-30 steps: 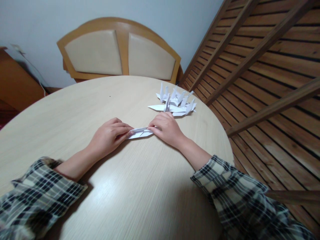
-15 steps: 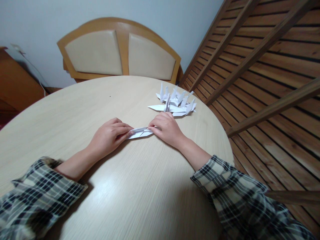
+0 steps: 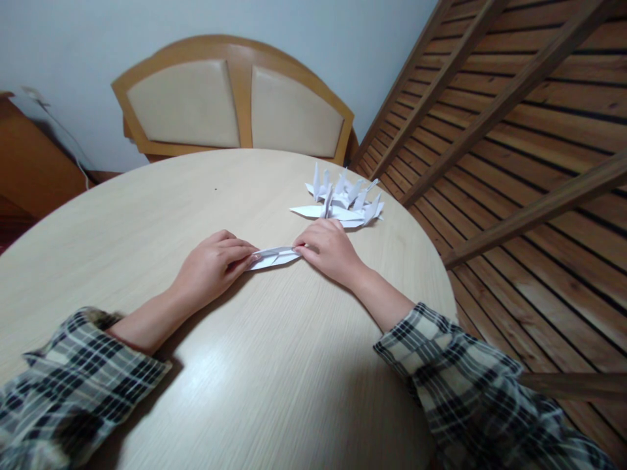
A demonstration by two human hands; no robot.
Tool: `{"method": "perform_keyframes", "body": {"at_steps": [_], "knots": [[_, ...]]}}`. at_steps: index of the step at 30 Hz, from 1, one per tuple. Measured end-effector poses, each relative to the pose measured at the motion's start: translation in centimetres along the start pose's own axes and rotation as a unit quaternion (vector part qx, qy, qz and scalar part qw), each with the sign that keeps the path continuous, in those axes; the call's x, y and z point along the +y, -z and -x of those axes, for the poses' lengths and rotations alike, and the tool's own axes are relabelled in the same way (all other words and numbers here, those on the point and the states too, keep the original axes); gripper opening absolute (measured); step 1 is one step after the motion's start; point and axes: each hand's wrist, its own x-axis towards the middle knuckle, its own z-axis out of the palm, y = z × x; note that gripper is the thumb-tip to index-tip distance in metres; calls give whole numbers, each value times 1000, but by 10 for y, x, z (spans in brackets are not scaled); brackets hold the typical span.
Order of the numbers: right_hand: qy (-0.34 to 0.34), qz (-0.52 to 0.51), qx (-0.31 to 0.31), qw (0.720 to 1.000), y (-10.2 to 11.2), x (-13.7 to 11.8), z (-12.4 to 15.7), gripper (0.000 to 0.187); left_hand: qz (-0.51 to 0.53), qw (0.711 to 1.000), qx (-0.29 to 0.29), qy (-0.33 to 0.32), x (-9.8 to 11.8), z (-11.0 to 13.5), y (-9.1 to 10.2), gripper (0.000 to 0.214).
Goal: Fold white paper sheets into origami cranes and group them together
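Observation:
A narrow folded piece of white paper (image 3: pixel 274 256) lies flat on the round light-wood table (image 3: pixel 196 209). My left hand (image 3: pixel 210 267) pinches its left end with curled fingers. At its right end my right hand (image 3: pixel 330 251) presses down on it with closed fingertips. Both forearms rest on the table, in plaid sleeves.
A pile of several finished white paper cranes (image 3: pixel 343 199) sits just beyond my right hand near the table's right edge. A wooden chair with a padded back (image 3: pixel 230 101) stands behind the table. Slatted wooden boards (image 3: pixel 514 130) lean at the right.
My right hand has shifted slightly to the right along the paper, showing a little more of it. My left hand has stayed put.

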Motion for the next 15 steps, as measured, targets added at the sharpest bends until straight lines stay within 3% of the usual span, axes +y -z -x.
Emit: {"method": "perform_keyframes", "body": {"at_steps": [15], "knots": [[29,26,4,999,-1,-5,0,14,1,1000,-11,25,2,-2,1,40]]}}
